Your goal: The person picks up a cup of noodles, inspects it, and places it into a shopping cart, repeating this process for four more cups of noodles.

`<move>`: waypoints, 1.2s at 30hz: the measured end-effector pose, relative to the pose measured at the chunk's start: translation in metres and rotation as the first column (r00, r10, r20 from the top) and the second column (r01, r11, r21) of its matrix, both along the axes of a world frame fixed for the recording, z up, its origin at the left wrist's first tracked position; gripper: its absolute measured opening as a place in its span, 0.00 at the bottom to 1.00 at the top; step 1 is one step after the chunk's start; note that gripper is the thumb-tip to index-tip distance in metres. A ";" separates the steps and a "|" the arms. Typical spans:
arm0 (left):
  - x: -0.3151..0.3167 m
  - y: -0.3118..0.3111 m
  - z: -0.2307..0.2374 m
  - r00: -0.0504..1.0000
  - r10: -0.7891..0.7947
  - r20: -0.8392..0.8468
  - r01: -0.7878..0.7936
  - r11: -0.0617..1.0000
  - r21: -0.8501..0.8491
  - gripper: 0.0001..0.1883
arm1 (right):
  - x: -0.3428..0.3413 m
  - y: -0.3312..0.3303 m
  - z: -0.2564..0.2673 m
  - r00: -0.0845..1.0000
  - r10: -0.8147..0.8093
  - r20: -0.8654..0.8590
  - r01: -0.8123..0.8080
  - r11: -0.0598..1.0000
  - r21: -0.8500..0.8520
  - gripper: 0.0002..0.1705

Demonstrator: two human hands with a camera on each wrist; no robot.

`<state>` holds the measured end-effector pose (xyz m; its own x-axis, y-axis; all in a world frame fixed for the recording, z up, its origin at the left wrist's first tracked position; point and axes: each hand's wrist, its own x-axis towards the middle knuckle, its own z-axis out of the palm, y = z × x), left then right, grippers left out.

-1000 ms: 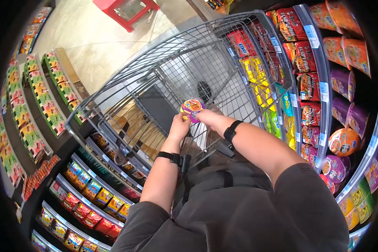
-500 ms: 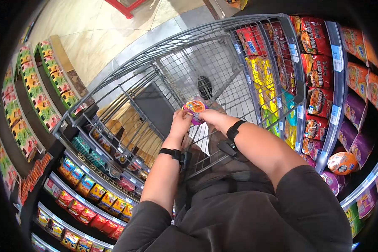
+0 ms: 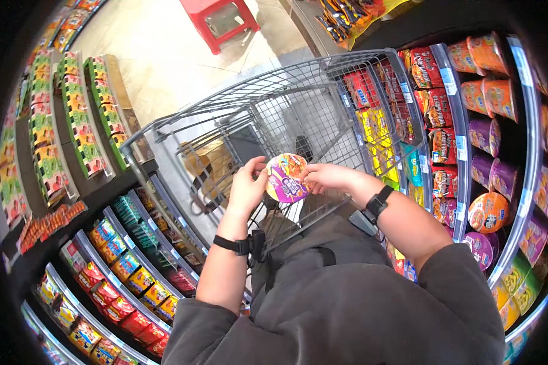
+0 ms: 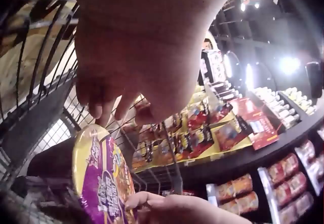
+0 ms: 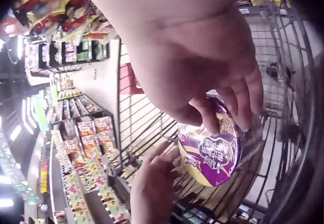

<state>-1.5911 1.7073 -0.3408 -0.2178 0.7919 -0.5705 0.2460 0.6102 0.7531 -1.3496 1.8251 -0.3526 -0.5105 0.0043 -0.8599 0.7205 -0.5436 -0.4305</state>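
A bowl of instant noodles [image 3: 286, 179], its round lid purple and yellow with a food picture, is held up over the shopping cart [image 3: 237, 91]. My right hand [image 3: 333, 177] grips it at the right edge. In the right wrist view, the thumb of that right hand [image 5: 202, 67] lies on the lid [image 5: 215, 155] and the other fingers go round the far side. My left hand [image 3: 249, 185] is at the lid's left edge, fingers relaxed and raised. In the left wrist view, the left fingertips [image 4: 98, 110] hang just above the lid's rim [image 4: 93, 133].
Shelves of noodle packs [image 3: 444, 146] and noodle bowls [image 3: 490, 213] line the right side. Snack bags [image 3: 125, 264] fill the shelves at lower left, with tilted display racks [image 3: 79, 121] above them. A red stool [image 3: 219, 24] stands on the floor beyond the cart.
The noodle bowl has come up closer to the head camera, its lid tilted to face it. My hands have moved apart; the left has shifted from the bowl's near side to its left edge.
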 end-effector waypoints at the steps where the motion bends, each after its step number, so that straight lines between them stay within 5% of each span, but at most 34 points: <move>1: -0.007 -0.010 0.013 1.000 -0.004 -0.010 0.005 0.999 0.036 0.20 | -0.003 -0.005 0.017 0.998 -0.034 -0.057 0.032 0.999 -0.033 0.15; 7: -0.044 -0.063 0.104 0.956 0.104 0.275 -0.180 0.947 0.266 0.22 | -0.027 -0.043 0.133 0.977 -0.089 -0.195 0.098 0.995 0.034 0.15; 11: -0.058 -0.090 0.154 0.882 0.007 0.471 -0.224 0.885 0.408 0.26 | -0.030 -0.078 0.187 0.908 -0.302 -0.292 0.301 0.952 -0.049 0.16; 17: -0.054 -0.111 0.206 0.821 -0.193 0.537 -0.213 0.769 0.602 0.37 | -0.018 -0.131 0.243 0.614 -0.635 -0.469 0.570 0.768 -0.292 0.15; 19: -0.045 -0.112 0.220 0.798 -0.233 0.556 -0.186 0.783 0.594 0.44 | -0.011 -0.146 0.258 0.564 -0.669 -0.485 0.612 0.732 -0.299 0.15; 21: -0.031 -0.112 0.236 0.741 -0.381 0.553 -0.114 0.740 0.662 0.51 | 0.003 -0.160 0.269 0.378 -0.780 -0.498 0.684 0.598 -0.417 0.15; 22: -0.026 -0.110 0.248 0.746 -0.410 0.524 -0.028 0.768 0.640 0.63 | 0.010 -0.166 0.276 0.331 -0.802 -0.497 0.711 0.558 -0.428 0.16; 26: 0.004 -0.104 0.255 0.818 -0.512 0.262 0.208 0.689 0.695 0.74 | 0.037 -0.192 0.304 0.277 -0.769 -0.576 0.787 0.526 -0.322 0.19; 29: 0.029 -0.093 0.259 0.804 -0.549 0.228 0.242 0.653 0.717 0.73 | 0.057 -0.211 0.326 0.299 -0.722 -0.624 0.831 0.518 -0.201 0.19; 36: 0.111 -0.068 0.281 0.643 -0.651 0.403 0.276 0.688 0.671 0.73 | 0.139 -0.247 0.355 0.211 -0.621 -0.755 0.863 0.481 -0.154 0.26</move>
<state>-1.4806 1.6394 -0.0599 0.4865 0.8692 0.0890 -0.2118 0.0185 0.9771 -1.2106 1.5785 0.0021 -0.4982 0.8515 -0.1635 -0.5145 -0.4421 -0.7347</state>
